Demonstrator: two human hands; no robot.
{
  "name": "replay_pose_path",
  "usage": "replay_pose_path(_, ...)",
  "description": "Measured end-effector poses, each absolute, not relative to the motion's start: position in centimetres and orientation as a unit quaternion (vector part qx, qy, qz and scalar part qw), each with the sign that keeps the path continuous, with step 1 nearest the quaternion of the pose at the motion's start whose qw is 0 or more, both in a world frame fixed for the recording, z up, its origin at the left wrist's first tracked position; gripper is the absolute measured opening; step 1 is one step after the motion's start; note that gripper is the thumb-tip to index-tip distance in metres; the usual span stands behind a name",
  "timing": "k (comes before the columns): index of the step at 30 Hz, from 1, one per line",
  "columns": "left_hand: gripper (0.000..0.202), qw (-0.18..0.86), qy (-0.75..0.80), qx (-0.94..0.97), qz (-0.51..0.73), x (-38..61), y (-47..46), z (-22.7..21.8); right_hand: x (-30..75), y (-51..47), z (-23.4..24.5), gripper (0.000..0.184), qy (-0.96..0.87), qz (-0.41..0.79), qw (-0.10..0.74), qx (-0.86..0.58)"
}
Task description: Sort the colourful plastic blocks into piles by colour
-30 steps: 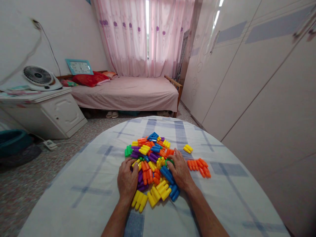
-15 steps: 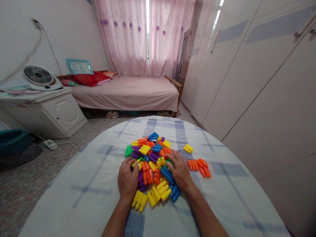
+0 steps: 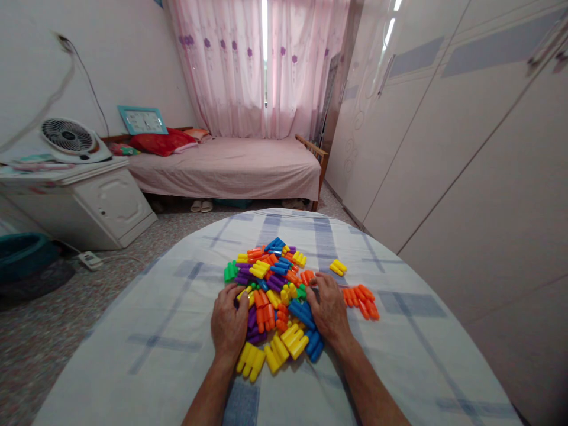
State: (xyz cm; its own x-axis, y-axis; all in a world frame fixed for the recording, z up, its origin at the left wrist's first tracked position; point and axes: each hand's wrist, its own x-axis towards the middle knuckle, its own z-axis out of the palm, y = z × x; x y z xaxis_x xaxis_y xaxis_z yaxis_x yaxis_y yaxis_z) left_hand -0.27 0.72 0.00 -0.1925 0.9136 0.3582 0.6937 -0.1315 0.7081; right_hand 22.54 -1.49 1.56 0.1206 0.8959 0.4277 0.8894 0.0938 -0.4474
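Note:
A pile of plastic building blocks with rounded prongs (image 3: 266, 313), in yellow, orange, blue, purple and green, lies on the table. My left hand (image 3: 229, 322) rests at the pile's left edge, thumb and fingers apart, beside a yellow block (image 3: 244, 293). On the right side of the pile is my right hand (image 3: 329, 307), its fingers curled at an orange block (image 3: 307, 277), which seems pinched at the fingertips. Blue blocks (image 3: 302, 312) lie under and beside that hand. Several orange blocks (image 3: 362, 300) form a separate group to its right.
A yellow block (image 3: 338, 267) lies apart, beyond the orange group. The round table (image 3: 168, 355) has a white and blue checked cloth. Behind it stands a bed (image 3: 239, 171); a wardrobe (image 3: 444, 177) is on the right, a cabinet (image 3: 110, 201) with a fan (image 3: 68, 139) on the left.
My right hand has shifted a little to the right, and an orange block has come away from the pile with it. My left hand has stayed in place.

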Motion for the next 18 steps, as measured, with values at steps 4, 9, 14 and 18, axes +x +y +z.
replay_pose_path(4,0.034,0.129,0.644,0.624,0.423,-0.3,0.8,-0.1,22.8,-1.4,0.8,0.047,-0.696,0.018,0.289,-0.657)
replay_pose_path(9,0.033,0.125,0.644,0.623,0.426,-0.3,0.7,0.0,22.9,-1.2,1.3,0.053,-0.71,0.054,0.274,-0.646)
replay_pose_path(14,0.033,0.126,0.646,0.622,0.424,-0.3,0.7,0.0,23.1,-1.4,1.8,0.038,-0.7,0.038,0.294,-0.65)
replay_pose_path(18,0.032,0.129,0.642,0.624,0.425,-0.4,0.8,-0.2,24.0,-1.5,1.2,0.039,-0.723,0.077,0.309,-0.613)
